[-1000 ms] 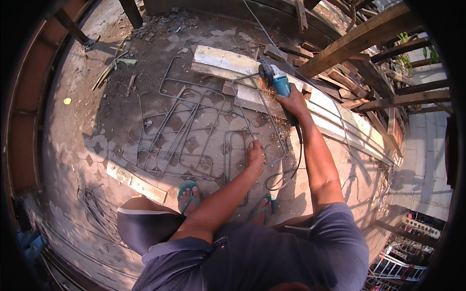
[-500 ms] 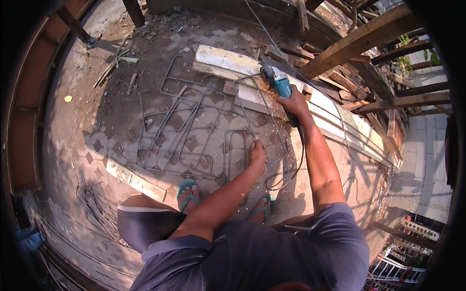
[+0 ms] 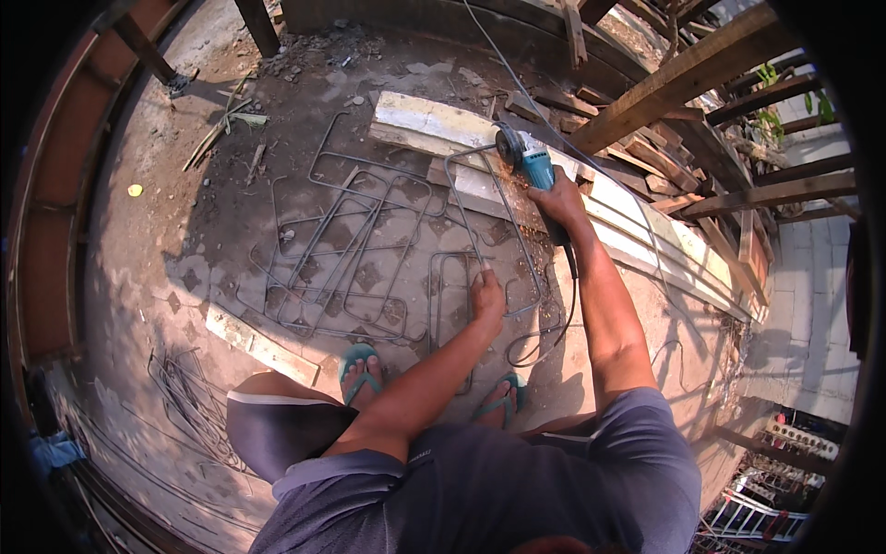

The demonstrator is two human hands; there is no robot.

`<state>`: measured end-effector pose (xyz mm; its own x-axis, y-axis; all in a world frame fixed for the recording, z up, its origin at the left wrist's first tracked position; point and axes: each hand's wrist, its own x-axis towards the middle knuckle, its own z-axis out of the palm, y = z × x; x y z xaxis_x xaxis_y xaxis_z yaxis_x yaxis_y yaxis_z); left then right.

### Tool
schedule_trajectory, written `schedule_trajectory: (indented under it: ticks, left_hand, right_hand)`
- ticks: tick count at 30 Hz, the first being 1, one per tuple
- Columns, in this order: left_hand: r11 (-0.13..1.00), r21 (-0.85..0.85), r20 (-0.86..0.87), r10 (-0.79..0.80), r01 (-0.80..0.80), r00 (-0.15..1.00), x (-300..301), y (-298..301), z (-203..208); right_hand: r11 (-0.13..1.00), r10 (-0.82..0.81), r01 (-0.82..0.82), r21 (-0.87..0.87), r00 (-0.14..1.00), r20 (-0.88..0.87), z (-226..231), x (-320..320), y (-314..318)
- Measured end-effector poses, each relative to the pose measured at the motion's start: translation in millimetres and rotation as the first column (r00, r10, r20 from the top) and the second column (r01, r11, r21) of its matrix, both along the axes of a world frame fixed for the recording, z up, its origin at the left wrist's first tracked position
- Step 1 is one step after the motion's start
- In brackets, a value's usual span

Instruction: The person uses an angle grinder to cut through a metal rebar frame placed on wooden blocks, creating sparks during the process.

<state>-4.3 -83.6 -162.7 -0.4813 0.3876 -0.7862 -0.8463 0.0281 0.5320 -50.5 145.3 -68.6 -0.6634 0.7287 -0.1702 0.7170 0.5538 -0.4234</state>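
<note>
My right hand (image 3: 559, 201) grips the body of a teal angle grinder (image 3: 538, 169), its disc guard turned to the upper left. The disc sits at the top end of a bent steel rod frame (image 3: 467, 217); whether it touches the metal I cannot make out. Lower down, my left hand (image 3: 487, 297) is closed around one side of that frame. Beneath the grinder lie whitish wooden planks (image 3: 426, 115), with orange-brown flecks beside the tool. Several more bent rod frames (image 3: 355, 235) lie overlapping on the patterned floor, to the left of my left hand.
The grinder's black cord (image 3: 576, 268) loops down near my sandalled feet (image 3: 362, 371). Scrap timber and beams (image 3: 683, 83) crowd the right side. A short board (image 3: 263, 346) and a bundle of thin rods (image 3: 192, 397) lie at the left. A thin cable (image 3: 517, 78) crosses the planks.
The view has shifted slightly. Both hands keep their grips, and the grinder stays at the frame's top end. Fewer bright flecks show around the tool.
</note>
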Motion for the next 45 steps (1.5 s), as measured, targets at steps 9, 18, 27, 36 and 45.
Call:
schedule_trajectory:
  ticks: [9,18,27,36,45]
  left_hand:
    - [0.999,-0.047,-0.17,0.007,-0.015,0.985,9.0,6.1,-53.1]
    - [0.997,-0.071,-0.168,-0.016,0.004,0.986,5.9,3.6,-28.8]
    - [0.997,-0.059,-0.213,0.036,-0.05,0.976,6.8,4.9,-39.6]
    - [0.996,-0.087,-0.247,-0.014,-0.008,0.969,6.3,1.4,-60.7]
    - [0.99,-0.13,-0.289,0.018,-0.058,0.957,3.0,-1.1,-73.5]
  right_hand:
    - [0.999,0.011,-0.011,-0.035,1.0,-0.018,2.9,-2.5,-5.9]
    - [0.999,-0.031,0.032,-0.012,0.998,0.049,2.6,1.9,-6.2]
    - [1.0,-0.015,0.015,-0.007,1.0,0.003,0.6,-2.1,-4.9]
    - [0.998,-0.045,0.046,-0.045,0.999,0.013,8.7,-9.1,-7.9]
    - [0.996,-0.055,0.058,-0.07,0.997,0.052,9.5,-1.7,-11.6]
